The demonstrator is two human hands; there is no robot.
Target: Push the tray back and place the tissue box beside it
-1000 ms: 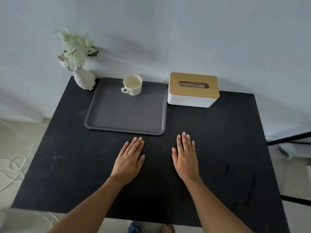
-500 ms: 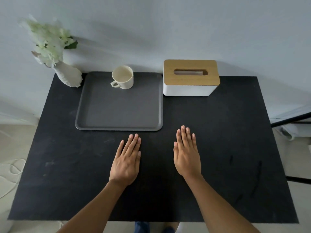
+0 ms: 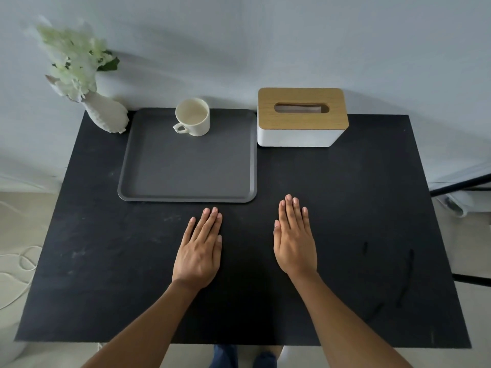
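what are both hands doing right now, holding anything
Left hand: open, flat on the table, holding nothing.
Right hand: open, flat on the table, holding nothing.

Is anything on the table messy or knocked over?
Nothing is knocked over. The cup stands upright on the tray, and the tissue box sits squarely beside it. Only faint scuffs mark the table.
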